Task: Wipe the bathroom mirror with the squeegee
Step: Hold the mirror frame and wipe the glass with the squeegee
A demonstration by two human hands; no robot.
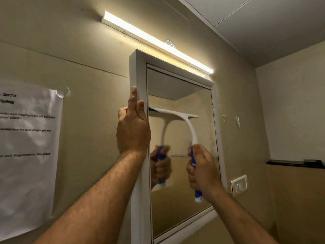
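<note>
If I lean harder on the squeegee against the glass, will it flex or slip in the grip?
The squeegee has a thin, curved white neck, so it probably bends a little under pressure. It looks like light plastic. The right hand wraps fully round the blue handle, so slipping seems unlikely. The left hand braces the mirror frame, which should steady it.

lit tube light, taped notice, wall switch
</note>
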